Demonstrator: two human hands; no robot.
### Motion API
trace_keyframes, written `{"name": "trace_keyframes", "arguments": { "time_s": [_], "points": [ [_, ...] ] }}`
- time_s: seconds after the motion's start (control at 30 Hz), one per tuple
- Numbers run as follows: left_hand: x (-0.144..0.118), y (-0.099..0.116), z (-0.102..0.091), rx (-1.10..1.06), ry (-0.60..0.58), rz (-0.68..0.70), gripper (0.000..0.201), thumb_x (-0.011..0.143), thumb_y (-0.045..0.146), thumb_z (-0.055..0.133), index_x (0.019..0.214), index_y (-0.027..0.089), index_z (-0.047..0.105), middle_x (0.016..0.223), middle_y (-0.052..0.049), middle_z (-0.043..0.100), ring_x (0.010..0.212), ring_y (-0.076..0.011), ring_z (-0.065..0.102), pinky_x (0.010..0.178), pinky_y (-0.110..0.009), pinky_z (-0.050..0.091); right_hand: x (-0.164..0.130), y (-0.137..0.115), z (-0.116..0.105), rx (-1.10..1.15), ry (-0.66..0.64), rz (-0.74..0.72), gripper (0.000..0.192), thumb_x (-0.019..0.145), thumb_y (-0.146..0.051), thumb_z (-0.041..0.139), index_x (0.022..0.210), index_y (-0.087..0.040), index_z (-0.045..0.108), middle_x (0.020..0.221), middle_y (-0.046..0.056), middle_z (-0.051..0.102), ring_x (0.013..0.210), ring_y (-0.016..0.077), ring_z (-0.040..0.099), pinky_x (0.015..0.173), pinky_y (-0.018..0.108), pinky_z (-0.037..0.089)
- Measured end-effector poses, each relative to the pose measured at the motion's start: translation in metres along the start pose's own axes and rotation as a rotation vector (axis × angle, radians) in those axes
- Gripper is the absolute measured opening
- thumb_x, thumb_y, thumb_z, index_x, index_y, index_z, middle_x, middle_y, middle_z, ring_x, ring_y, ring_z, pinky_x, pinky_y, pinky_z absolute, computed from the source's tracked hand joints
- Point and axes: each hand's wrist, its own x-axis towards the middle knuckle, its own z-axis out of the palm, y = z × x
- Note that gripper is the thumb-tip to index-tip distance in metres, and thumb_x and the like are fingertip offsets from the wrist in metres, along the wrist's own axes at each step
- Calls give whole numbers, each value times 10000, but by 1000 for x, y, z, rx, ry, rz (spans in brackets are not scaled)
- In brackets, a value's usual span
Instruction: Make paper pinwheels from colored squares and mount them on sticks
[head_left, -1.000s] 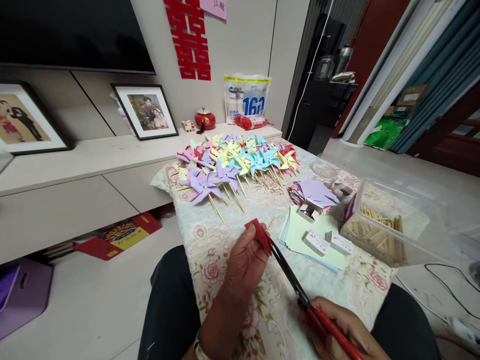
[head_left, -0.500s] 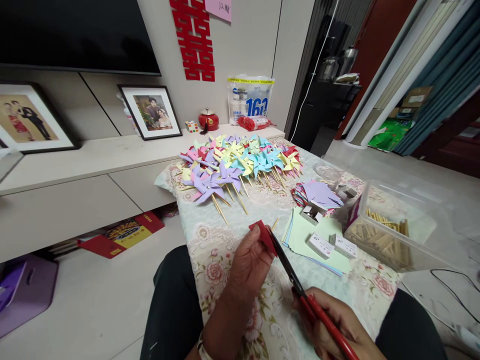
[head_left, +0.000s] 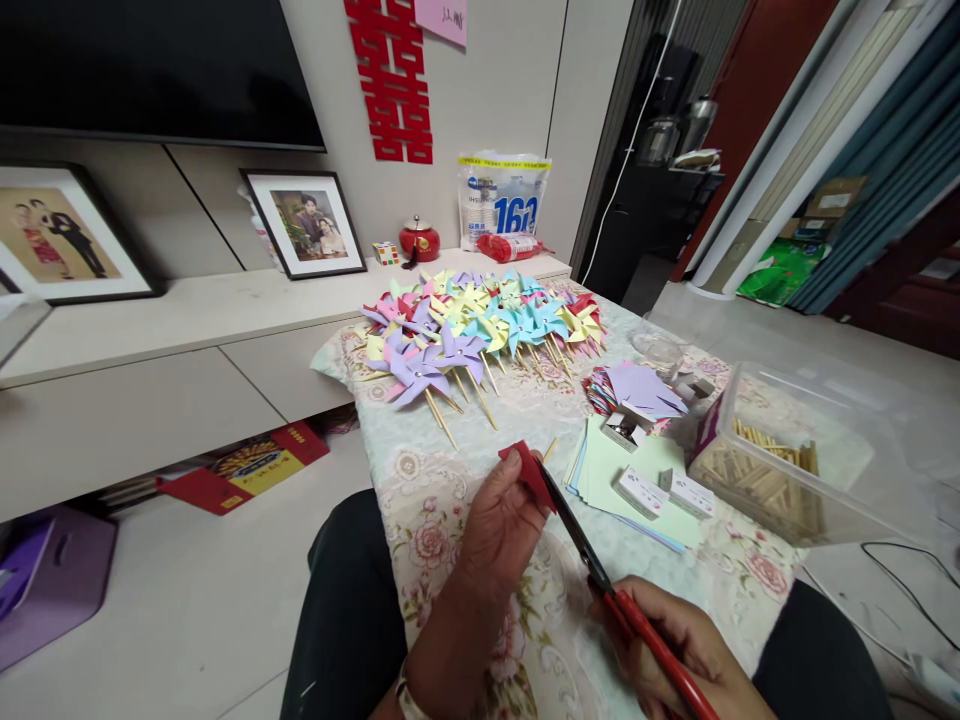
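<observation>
Floral-clothed table (head_left: 450, 480), living room. Lower centre: left hand (head_left: 499, 525) is pinching folded red paper (head_left: 529, 470); right hand (head_left: 675, 650) is gripping red-handled scissors (head_left: 600, 580), blades meeting the paper. Framing has barely shifted since a second ago, so cutting is continuing. Beyond, mid-frame: finished pinwheels (head_left: 480, 325).

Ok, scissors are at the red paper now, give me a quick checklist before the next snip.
1. Left hand grips the red paper: ok.
2. Right hand holds the scissors by the red handles: ok.
3. Blades meet the paper edge: ok.
4. Left fingertips out of the blade path: cannot tell.
5. Finished pinwheels lie apart from the cut: ok.
6. Green paper stack within reach: ok.
</observation>
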Motion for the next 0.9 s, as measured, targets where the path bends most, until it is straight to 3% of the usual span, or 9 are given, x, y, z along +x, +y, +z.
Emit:
{"name": "trace_keyframes", "arguments": {
  "time_s": [0.2,0.3,0.5,0.7,0.83,0.9],
  "points": [
    [-2,2,8,-59,-21,-35,231,943,76,513,797,125,685,744,-63,725,657,-129,697,604,-230,580,8,22,-9,41,-48,-53,542,750,-698,695,894,-187,584,533,-94,334,399,37,262,380,171,159],
    [-3,3,9,-54,-20,-41,266,958,76,485,790,121,686,737,-65,724,649,-131,695,599,-236,579,7,19,-9,22,-65,-46,504,769,-672,691,847,-187,578,525,-90,358,404,37,271,391,174,168],
    [-3,3,11,-41,-13,-52,289,968,80,465,788,123,687,731,-67,723,642,-132,689,600,-235,578,2,10,-6,15,19,-17,419,792,-594,697,797,-188,592,543,-81,368,460,52,270,437,190,192],
    [-3,3,12,-65,0,-31,290,966,69,467,787,125,687,739,-63,735,660,-126,704,626,-234,590,5,12,-7,-29,-37,0,538,745,-715,670,822,-189,585,527,-83,359,433,49,255,392,172,171],
    [-1,2,8,-85,-4,-24,254,950,54,489,805,136,680,755,-53,743,676,-123,712,646,-235,595,0,-1,-1,-33,36,11,602,651,-783,699,754,-197,609,532,-63,372,440,69,288,385,187,233],
    [1,1,4,-88,-12,-10,206,928,47,528,829,147,678,775,-42,749,696,-120,716,663,-234,594,-7,-11,1,-21,106,-23,587,623,-779,723,729,-206,650,570,-24,434,486,107,381,424,219,322]
  ]
}}
